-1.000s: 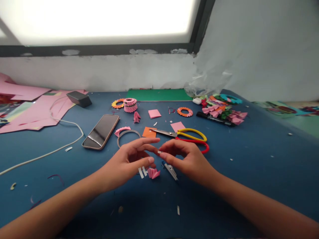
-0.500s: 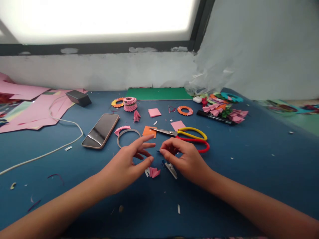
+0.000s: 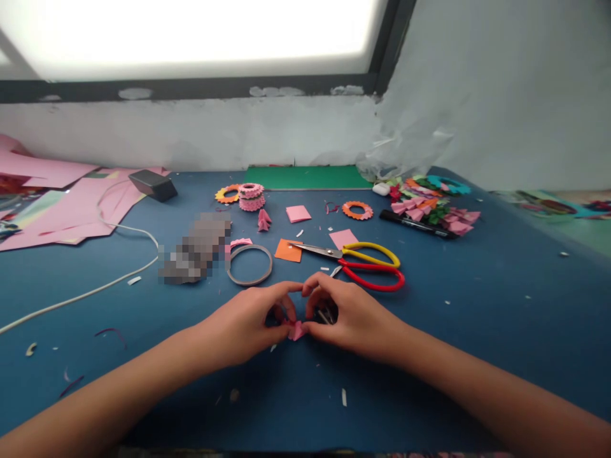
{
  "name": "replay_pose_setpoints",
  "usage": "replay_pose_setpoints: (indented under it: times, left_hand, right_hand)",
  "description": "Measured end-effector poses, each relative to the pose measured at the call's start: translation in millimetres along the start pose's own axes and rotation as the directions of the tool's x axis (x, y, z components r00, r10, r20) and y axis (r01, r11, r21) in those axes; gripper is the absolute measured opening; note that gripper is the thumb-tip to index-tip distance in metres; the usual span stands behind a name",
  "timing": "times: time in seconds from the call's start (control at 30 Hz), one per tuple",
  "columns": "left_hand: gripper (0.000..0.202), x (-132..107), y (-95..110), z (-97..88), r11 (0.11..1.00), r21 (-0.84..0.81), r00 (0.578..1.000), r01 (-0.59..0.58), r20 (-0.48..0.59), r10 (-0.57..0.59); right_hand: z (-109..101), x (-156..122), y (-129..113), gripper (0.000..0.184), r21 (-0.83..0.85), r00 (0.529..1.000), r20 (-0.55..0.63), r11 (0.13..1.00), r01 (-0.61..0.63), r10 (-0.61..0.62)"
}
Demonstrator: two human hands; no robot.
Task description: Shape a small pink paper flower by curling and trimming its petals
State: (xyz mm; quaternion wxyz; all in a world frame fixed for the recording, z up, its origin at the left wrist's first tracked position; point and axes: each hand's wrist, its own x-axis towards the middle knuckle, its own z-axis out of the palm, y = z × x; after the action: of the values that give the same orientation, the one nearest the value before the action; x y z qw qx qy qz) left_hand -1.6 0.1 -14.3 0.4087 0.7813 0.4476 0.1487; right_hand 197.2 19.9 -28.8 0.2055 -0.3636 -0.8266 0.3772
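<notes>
A small piece of pink folded paper [image 3: 296,331] lies low over the table between my two hands. My left hand [image 3: 255,323] pinches its left side between thumb and fingers. From the other side, my right hand [image 3: 356,318] is curled with its thumb against the paper's right edge; its inner fingertips are partly hidden. A metal clip [image 3: 326,315] shows through the gap inside my right hand's curl. Just beyond lie scissors [image 3: 351,257] with one yellow and one red handle, the blade tip over an orange paper square [image 3: 288,250]. A grey ring [image 3: 249,264] lies beyond my left hand.
Pink paper squares [image 3: 298,214], scalloped paper rings [image 3: 358,210] and a pink ring stack [image 3: 251,197] sit farther back. A black marker [image 3: 417,224] lies by a paper flower bunch [image 3: 414,207] at right. At left are a phone [image 3: 195,248], pixelated, a white cable [image 3: 90,289] and a dark block [image 3: 153,184].
Both hands have come down and together onto the pink folded paper. My left hand's spread fingers have closed on it. My right hand has shifted slightly nearer, now around the clip's place.
</notes>
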Motion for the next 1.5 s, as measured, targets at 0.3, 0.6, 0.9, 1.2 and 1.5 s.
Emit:
replay_pose_setpoints:
  times: [0.3, 0.6, 0.9, 1.2, 1.5]
  left_hand:
    - [0.043, -3.5, 4.8, 1.9, 0.999, 0.004, 0.999, 0.036, 0.005, -0.036]
    - [0.039, -0.1, 3.1, -0.4, 0.950, -0.311, 0.999, 0.042, -0.012, -0.048]
    - [0.033, 1.1, 9.5, -4.5, 0.804, -0.594, 0.957, -0.029, -0.249, -0.150]
    - [0.034, -3.0, 16.0, -2.7, 0.833, -0.553, 0.941, 0.012, -0.276, -0.196]
    - [0.030, -1.5, 13.8, 3.6, 0.797, -0.595, 0.933, -0.105, -0.337, -0.129]
  right_hand:
    - [1.5, -1.8, -2.5, 0.028, 0.008, 0.999, 0.004, 0.999, 0.045, -0.045]
    - [1.6, -4.0, -4.6, 0.021, 0.110, 0.995, -0.078, 0.991, 0.074, -0.065]
    - [-7.3, -7.6, -13.3, 0.005, 0.093, 0.918, -0.363, 0.974, 0.205, -0.158]
    - [-4.0, -6.2, -10.3, 0.003, -0.059, 0.868, -0.379, 0.945, 0.322, -0.319]
    - [-3.1, -4.2, -9.9, 0.006, -0.079, 0.867, -0.379, 0.945, 0.317, -0.323]
